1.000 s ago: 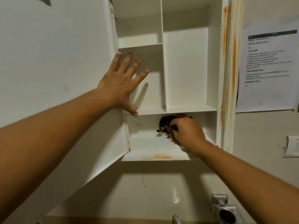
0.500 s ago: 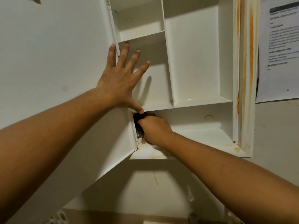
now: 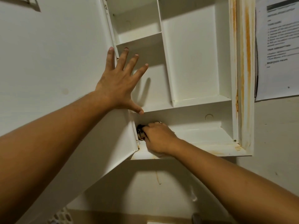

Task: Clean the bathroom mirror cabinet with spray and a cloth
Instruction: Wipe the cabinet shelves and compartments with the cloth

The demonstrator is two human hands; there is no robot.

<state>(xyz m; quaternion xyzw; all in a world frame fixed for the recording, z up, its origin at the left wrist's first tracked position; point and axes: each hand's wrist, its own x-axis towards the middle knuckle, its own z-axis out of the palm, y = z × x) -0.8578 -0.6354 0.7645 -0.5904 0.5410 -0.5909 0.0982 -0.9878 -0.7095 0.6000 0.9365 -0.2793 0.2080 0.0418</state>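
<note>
While left hand (image 3: 116, 84) presses door (image 3: 56, 54) (fingers spread) — right hand (image 3: 159, 137) grips cloth (image 3: 140, 132).

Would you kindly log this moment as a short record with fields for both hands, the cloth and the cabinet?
left hand: fingers spread, flat against the open door near its hinge edge
right hand: grips the dark cloth
cloth position: far left corner of the bottom shelf, by the hinge
cabinet: white, divided into compartments
stains: orange-brown streaks down the right frame
wall: printed sheet right of the cabinet
</note>
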